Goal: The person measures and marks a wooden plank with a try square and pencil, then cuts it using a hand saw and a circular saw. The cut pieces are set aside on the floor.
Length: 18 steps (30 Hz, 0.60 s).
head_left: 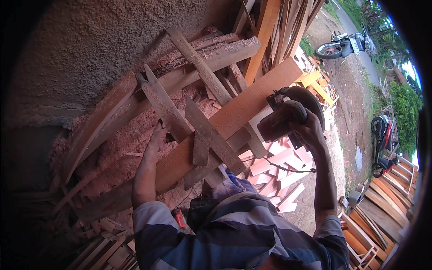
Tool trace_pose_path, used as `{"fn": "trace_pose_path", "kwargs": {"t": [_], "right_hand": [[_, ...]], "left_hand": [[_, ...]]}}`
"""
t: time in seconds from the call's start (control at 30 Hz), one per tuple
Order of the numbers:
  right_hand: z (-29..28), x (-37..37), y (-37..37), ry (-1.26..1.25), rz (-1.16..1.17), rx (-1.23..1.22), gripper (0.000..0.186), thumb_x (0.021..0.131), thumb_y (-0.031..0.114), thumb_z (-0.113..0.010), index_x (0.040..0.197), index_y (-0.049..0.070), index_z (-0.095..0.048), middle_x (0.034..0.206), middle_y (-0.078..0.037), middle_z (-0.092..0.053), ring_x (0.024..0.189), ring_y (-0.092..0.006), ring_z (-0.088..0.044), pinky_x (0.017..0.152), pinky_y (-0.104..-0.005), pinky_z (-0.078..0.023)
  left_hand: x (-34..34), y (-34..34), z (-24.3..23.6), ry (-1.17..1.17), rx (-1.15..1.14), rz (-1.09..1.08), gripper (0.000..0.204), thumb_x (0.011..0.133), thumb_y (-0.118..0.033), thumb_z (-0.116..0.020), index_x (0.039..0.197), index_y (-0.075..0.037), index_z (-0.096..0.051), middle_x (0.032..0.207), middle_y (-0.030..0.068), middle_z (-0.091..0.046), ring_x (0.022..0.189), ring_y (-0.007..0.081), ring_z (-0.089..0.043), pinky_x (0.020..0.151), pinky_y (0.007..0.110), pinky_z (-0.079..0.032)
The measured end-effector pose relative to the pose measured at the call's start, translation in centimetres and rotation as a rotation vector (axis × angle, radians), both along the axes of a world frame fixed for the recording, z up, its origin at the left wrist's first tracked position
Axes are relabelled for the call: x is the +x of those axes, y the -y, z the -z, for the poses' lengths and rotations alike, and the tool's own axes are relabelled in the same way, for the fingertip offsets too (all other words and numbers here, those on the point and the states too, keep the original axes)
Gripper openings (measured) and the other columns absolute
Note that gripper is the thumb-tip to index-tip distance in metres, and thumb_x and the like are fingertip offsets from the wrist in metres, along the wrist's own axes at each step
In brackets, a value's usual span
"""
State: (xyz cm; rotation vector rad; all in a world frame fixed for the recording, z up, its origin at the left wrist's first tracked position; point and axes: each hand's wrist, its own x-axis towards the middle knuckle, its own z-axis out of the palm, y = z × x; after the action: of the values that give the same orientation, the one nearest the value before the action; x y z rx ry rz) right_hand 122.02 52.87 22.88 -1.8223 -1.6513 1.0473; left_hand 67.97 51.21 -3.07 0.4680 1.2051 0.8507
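My right hand point(310, 130) grips the handle of a dark circular saw point(288, 114) that rests at the edge of a long reddish wooden plank point(243, 108). The plank runs diagonally from lower left to upper right. My left hand point(157, 137) presses down where the plank meets a rough dusty board point(164, 105), fingers wrapped on the wood. Several rough boards lie crossed over the plank near its middle. A thin cable point(288, 170) hangs below the saw.
Sawdust covers the ground at left point(121, 135). Offcuts lie piled below the saw point(279, 180). Upright planks stand at top point(279, 27). Two motorbikes are parked at top right point(344, 45) and far right point(384, 139). Stacked boards sit lower right point(382, 211).
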Motion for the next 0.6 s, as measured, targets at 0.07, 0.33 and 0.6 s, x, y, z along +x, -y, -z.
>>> {"fn": "trace_pose_path", "kwargs": {"t": [0.07,0.33,0.6], "right_hand": [[-0.1,0.0,0.0,0.015,0.015,-0.017,0.041,0.080,0.008,-0.079,0.119,0.000,-0.067,0.098,-0.011,-0.073,0.088,-0.0193,-0.070,0.082,-0.0357,-0.055],[-0.7,0.9,0.8,-0.032,0.129,-0.165,0.042,0.082,0.010,-0.080,0.120,-0.001,-0.066,0.097,-0.011,-0.073,0.084,-0.0194,-0.070,0.079,-0.0349,-0.056],[-0.2,2.1,6.9,-0.362,0.210,0.005,0.051,0.081,0.003,-0.079,0.130,0.000,-0.065,0.117,-0.009,-0.072,0.106,-0.0182,-0.067,0.099,-0.0347,-0.052]], "left_hand": [[-0.4,0.1,-1.0,-0.112,-0.019,0.056,0.081,0.100,-0.031,-0.072,0.163,-0.017,-0.022,0.147,0.0097,-0.052,0.126,0.0272,-0.061,0.090,0.050,-0.063],[8.2,5.5,-7.4,-1.326,0.527,0.399,0.095,0.091,-0.059,-0.072,0.154,0.002,-0.037,0.151,0.0297,-0.046,0.140,0.0463,-0.044,0.115,0.061,-0.034],[14.3,9.2,-8.2,-1.471,0.469,0.660,0.124,0.077,-0.068,-0.077,0.164,-0.001,-0.020,0.167,0.0298,-0.022,0.156,0.0456,-0.019,0.124,0.066,-0.014]]}}
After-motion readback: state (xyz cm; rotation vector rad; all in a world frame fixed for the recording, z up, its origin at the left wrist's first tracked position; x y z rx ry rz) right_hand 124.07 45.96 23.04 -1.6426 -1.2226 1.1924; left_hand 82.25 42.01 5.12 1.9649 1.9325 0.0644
